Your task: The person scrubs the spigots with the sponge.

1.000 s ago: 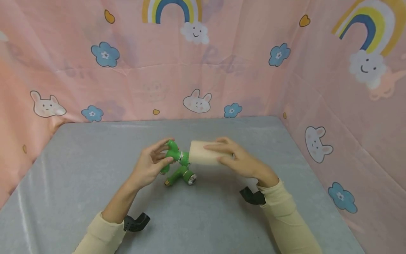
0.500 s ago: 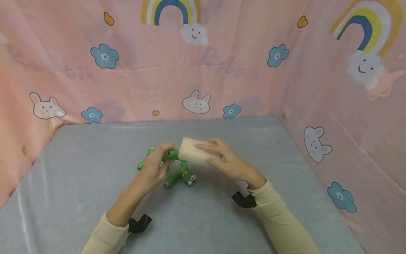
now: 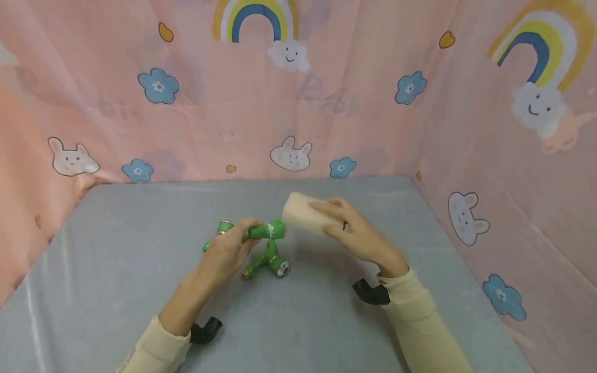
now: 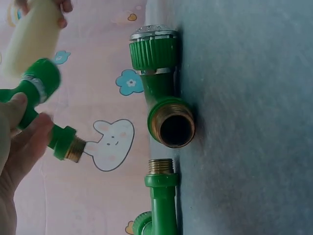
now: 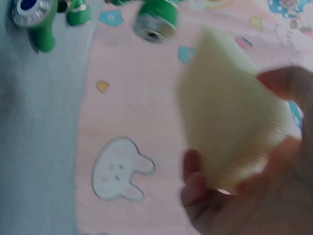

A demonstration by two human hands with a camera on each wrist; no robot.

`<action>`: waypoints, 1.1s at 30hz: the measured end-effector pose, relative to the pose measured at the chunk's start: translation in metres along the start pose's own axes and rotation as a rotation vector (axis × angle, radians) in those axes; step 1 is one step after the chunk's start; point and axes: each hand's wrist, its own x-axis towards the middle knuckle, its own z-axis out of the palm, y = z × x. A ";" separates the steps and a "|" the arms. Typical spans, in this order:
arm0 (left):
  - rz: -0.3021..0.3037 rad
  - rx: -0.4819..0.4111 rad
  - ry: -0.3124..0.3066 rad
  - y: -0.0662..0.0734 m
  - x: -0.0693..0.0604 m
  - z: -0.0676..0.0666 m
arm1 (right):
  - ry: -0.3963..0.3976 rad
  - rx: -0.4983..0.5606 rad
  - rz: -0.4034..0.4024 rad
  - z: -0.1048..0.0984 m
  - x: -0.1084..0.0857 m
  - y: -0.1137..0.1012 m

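My left hand grips a green tap by its body, above the table, with the ribbed knob end toward the right. In the left wrist view this tap's brass threaded end points down and right. My right hand holds a cream sponge block between thumb and fingers, tilted, its near end close to the knob. The right wrist view shows a gap between the sponge and the knob. Below the held tap lies a second green tap with a silver-capped knob.
Another green tap lies behind my left hand, partly hidden by it. Grey cloth covers the table. A pink printed curtain hangs along the back and sides. Black curved pieces stick out at both wrists.
The held tap has turned, and its knob end shows clearly now. The sponge met the tap earlier, then tilted and moved away up and right. The tap behind my left hand came into view.
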 end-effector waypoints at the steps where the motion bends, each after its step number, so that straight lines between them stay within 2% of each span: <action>1: 0.012 -0.021 -0.004 0.000 0.001 0.000 | 0.016 0.008 -0.014 0.003 0.002 -0.001; 3: 0.031 -0.054 -0.004 0.001 0.002 0.000 | 0.027 0.012 -0.037 0.011 0.005 -0.003; 5: -0.007 -0.101 -0.010 0.004 0.002 0.002 | 0.015 0.008 -0.045 0.021 0.006 -0.005; 8: -0.151 -0.266 -0.053 0.008 0.002 -0.001 | -0.002 -0.016 -0.053 0.030 0.008 -0.006; 12: -0.367 -0.555 -0.103 0.010 0.003 -0.007 | 0.016 -0.077 -0.098 0.036 0.009 -0.007; 16: -0.467 -0.746 -0.082 0.009 0.004 -0.009 | 0.033 -0.141 -0.152 0.038 0.009 -0.008; 20: -0.482 -0.830 -0.051 0.009 0.006 -0.007 | 0.028 -0.212 -0.171 0.035 0.005 -0.011; 25: -0.523 -0.863 -0.046 0.010 0.007 -0.005 | -0.008 -0.276 -0.163 0.029 0.000 -0.014; 33: -0.623 -0.950 -0.156 0.007 0.009 -0.009 | -0.094 -0.307 -0.064 0.016 -0.007 -0.019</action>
